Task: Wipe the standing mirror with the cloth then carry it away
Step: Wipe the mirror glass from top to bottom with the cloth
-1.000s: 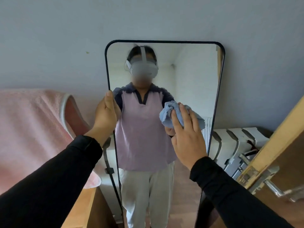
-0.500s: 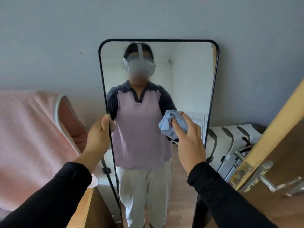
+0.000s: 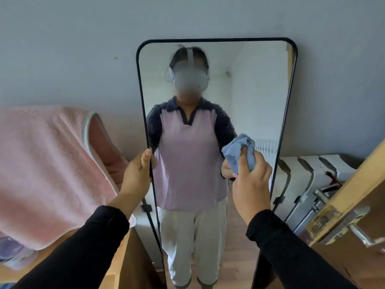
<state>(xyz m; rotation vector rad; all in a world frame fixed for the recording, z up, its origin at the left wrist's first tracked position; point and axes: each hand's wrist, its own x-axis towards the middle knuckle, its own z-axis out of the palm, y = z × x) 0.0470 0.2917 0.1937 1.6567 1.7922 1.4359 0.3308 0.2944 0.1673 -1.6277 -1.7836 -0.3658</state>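
1. On the left we see a pink towel (image 3: 41, 163) that hangs over a wooden piece of furniture (image 3: 116, 265). It is beside the mirror and plays no part in the work.
2. Our left hand (image 3: 136, 178) grips the left edge of the mirror (image 3: 245, 84), with the thumb on the front of the black frame. We judge that this hold keeps the mirror steady while the other hand rubs the glass, so it does not slide or tip.
3. The mirror stands in the middle, in front of the grey wall (image 3: 62, 49). Its long axis is vertical, the top looks a little tilted back toward the wall, and the glass faces us.
4. Our right hand (image 3: 251, 184) is curled around the blue cloth (image 3: 239, 152), which is bunched into a ball at the right part of the glass. We cannot tell if the cloth really touches the glass.
5. On the right, a white radiator (image 3: 308, 180) stands behind the mirror, and a wooden door (image 3: 358, 205) with a metal handle is near. We think this door narrows the way for carrying.
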